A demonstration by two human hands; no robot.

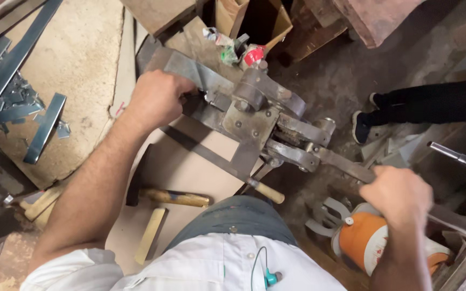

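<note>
While a heavy lever-operated metal shear [254,116] sat bolted at the bench edge, a worker's left hand [157,99] was clenched around a grey metal strip [192,73] fed into its blade, and the right hand [403,196] was closed on the long steel lever handle [351,170] running out toward the lower right. Judging by the grip, the cutting stroke was in hand: the strip was positioned and the lever drawn partway; the next move would call for steady pressure on the handle with the strip held flat against the blade.

One hammer [163,195] with a wooden haft lay on the board just below the machine, and one loose wooden stick [151,234] beside it. On the workbench [87,48] at upper left lay about five cut strips [44,129] among small offcuts. One orange and white canister [370,242] stood under the right forearm. Another person's leg [432,102] in dark clothing and a dark shoe reached in from the right, well apart from the machine.
</note>
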